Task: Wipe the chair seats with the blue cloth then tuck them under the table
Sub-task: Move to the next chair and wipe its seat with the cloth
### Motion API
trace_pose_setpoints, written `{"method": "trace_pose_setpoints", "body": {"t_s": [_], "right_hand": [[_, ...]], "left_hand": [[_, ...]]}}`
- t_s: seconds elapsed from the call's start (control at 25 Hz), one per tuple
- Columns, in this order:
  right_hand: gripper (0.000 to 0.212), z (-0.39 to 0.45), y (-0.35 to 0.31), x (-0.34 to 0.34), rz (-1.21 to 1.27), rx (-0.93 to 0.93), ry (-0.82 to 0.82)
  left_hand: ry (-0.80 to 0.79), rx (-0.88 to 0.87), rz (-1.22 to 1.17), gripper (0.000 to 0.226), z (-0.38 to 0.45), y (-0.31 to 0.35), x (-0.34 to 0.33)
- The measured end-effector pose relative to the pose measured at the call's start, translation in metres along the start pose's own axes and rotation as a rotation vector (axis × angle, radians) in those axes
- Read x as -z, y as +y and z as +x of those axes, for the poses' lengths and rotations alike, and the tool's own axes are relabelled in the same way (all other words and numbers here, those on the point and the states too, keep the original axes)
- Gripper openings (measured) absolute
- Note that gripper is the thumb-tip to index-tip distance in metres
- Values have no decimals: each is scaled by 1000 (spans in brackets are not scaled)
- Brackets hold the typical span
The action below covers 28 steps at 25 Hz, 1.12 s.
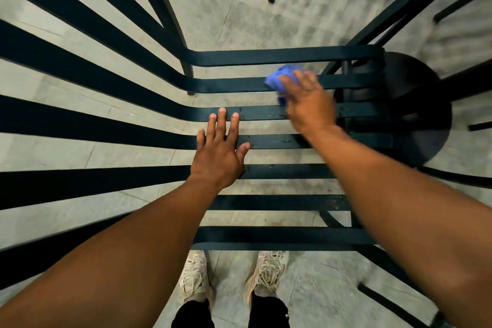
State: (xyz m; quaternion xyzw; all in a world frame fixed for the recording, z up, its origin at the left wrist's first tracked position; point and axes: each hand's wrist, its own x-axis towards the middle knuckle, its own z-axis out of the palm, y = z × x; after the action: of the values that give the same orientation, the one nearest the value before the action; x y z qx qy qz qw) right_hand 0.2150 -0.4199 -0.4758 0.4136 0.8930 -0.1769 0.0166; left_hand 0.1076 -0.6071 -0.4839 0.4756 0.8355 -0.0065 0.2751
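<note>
Under your hands the dark slatted metal chair seat [266, 112] looks smooth with a dull sheen, beaded with water droplets. Your bunched blue cloth [277, 80] looks soft and matt. The pale grey tiled floor [226, 16] appears mottled and matt.

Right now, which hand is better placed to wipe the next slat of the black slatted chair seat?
Right. The right hand already grips the crumpled blue cloth on the black slatted chair seat; the left hand lies flat on the slats, holding nothing.
</note>
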Motion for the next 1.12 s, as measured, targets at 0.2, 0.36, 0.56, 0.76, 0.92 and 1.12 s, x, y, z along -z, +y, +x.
{"method": "trace_pose_setpoints", "body": {"t_s": [0.2,0.36,0.56,0.76,0.92,1.12], "right_hand": [[41,-39,122,63,-27,-508,211],[42,-49,66,38,-20,-334,204],[45,-53,-104,-35,61,2,47],[40,-51,-101,-23,-74,254,-41],[36,-80,23,-2,-29,27,53],[45,-139,155,62,24,-725,143]], "left_hand": [[14,-4,-8,67,3,-2,-1],[49,9,-147,73,0,-4,4],[179,81,-554,68,-6,-17,24],[22,139,-335,84,-12,-21,34],[-120,134,-163,92,-17,-12,33],[-150,100,-160,88,-25,-25,32]]}}
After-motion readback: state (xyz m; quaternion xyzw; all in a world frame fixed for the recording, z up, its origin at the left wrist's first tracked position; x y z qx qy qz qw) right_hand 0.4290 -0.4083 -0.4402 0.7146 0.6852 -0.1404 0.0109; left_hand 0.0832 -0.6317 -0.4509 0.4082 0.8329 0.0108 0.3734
